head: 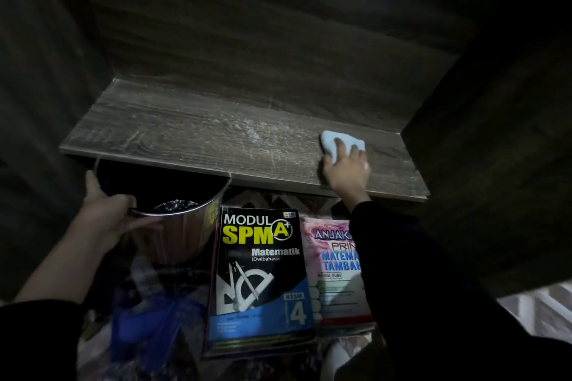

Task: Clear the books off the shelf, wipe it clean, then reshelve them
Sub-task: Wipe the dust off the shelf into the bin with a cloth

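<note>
**A:** From the head camera, how far along was the job?

**B:** The first step looked done. The shelf (173, 133) had no books on it at all. They lay below its front edge: a black book (260, 272) on top of one stack, and a pink book (331, 272) just beside it on the right, partly hidden by the sleeve.

**A:** And the wiping?

**B:** Under way, I'd judge. The right hand (346, 170) pressed a white cloth (331, 141) onto the right part of the board. Its fingers were laid over the cloth, not closed round it. A pale patch (250, 130) of dust or smears (I couldn't tell which) covered the middle of the shelf, so that stretch looked unwiped. The left end was darker, and I couldn't say whether it was clean.

**A:** What was the other hand doing?

**B:** The left hand (108, 210) gripped the rim of a metal bucket (185, 226), fingers and thumb curled over the edge. It held the bucket under the shelf's front lip on the left, touching or nearly touching the lip. My guess is that it was there to catch the dust.

**A:** So what was left?

**B:** The middle and probably the left of the board needed wiping, and then both stacks had to go back on the shelf. None of the reshelving had been started
</note>
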